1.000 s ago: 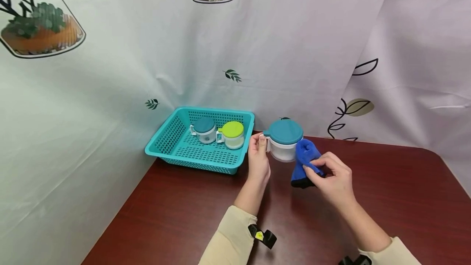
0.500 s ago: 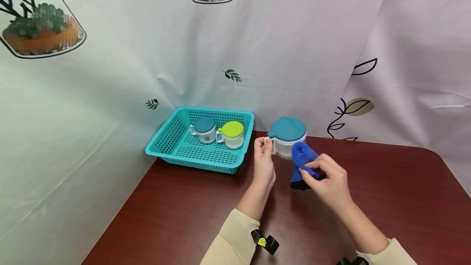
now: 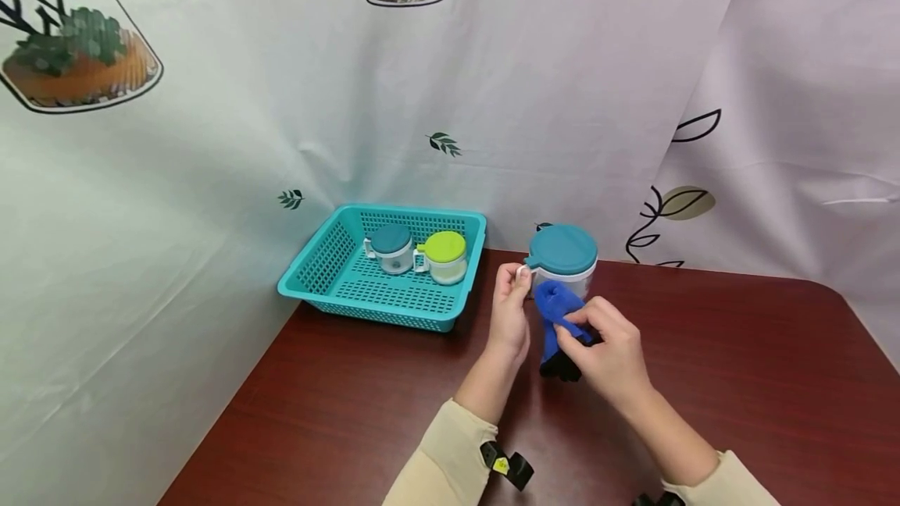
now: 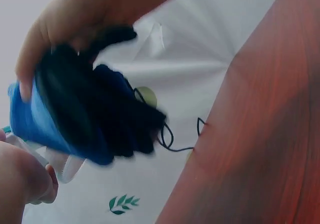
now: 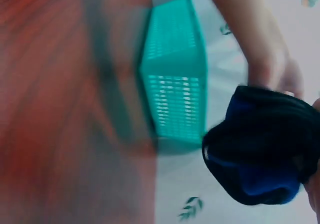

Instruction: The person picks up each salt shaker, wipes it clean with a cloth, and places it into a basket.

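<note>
A seasoning jar (image 3: 564, 250) with a teal lid and a clear body is held above the table by its white handle. My left hand (image 3: 509, 317) grips that handle, thumb uppermost. In my right hand (image 3: 613, 354) a folded blue cloth (image 3: 557, 304) with black ends is pinched between thumb and fingers. The cloth lies against or just before the jar's near side, covering part of its body; contact is hard to tell. The left wrist view shows the dark ends of the cloth (image 4: 95, 103) blurred. In the right wrist view the cloth (image 5: 265, 149) hides most of the jar.
A turquoise perforated basket (image 3: 394, 317) stands at the table's back left. Inside it are a smaller teal-lidded jar (image 3: 390, 244) and a green-lidded jar (image 3: 444, 256). Patterned white curtain (image 3: 562, 100) rises behind and left of the dark red table (image 3: 337, 412).
The jar and my left hand have shifted to the right. My right hand has moved the cloth left and slightly down across the jar's front, nearer the handle.
</note>
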The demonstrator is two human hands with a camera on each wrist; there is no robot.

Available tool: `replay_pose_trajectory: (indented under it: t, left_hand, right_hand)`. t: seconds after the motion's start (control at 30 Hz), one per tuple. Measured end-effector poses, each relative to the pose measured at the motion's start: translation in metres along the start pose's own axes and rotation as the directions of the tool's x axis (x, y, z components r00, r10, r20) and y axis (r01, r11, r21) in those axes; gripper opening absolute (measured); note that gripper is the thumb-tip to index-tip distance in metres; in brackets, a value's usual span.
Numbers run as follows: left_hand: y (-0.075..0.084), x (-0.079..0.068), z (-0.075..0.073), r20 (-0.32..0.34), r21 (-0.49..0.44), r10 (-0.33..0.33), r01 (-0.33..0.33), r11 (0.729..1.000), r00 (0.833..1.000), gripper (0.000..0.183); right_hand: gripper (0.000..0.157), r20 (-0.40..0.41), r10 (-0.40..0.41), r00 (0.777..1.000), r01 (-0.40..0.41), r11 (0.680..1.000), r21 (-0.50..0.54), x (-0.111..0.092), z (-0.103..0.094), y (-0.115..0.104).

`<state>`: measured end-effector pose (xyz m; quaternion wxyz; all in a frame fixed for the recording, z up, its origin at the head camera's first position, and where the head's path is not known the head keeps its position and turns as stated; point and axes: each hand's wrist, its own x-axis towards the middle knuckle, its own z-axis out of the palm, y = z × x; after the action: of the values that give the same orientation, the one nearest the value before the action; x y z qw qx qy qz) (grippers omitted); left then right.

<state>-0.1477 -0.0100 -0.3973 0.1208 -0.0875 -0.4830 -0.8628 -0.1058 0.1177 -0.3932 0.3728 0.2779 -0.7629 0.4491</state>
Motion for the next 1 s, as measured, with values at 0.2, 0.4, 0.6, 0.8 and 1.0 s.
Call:
replay_pose_trajectory:
  t: [0.2,0.4,0.6,0.8,1.0]
  left_hand:
    - [-0.001,-0.001,-0.004,-0.008,-0.021,-0.028,0.028,0.999,1.0,0.011]
    - [-0.002,0.0,-0.004,-0.009,-0.035,-0.026,0.026,0.999,1.0,0.011]
    - [0.003,0.002,-0.008,-0.013,-0.02,-0.007,0.007,1.0,1.0,0.01]
    - [0.008,0.005,-0.013,-0.012,-0.03,-0.02,0.019,0.999,1.0,0.012]
    - [0.011,0.006,-0.018,-0.005,-0.05,-0.025,0.025,0.998,1.0,0.013]
  right_hand:
    - [0.022,0.02,0.069,0.997,-0.068,0.996,-0.05,0.009,-0.002,-0.007]
    - [0.021,0.105,0.118,0.987,-0.098,0.979,-0.177,0.005,0.0,-0.006]
    - [0.021,0.067,0.077,0.995,-0.065,0.984,-0.169,0.015,-0.017,-0.007]
    - [0.015,0.23,0.024,0.973,0.054,0.945,-0.324,0.019,-0.029,-0.002]
    - [0.015,0.211,-0.003,0.978,0.086,0.918,-0.386,0.032,-0.046,-0.001]
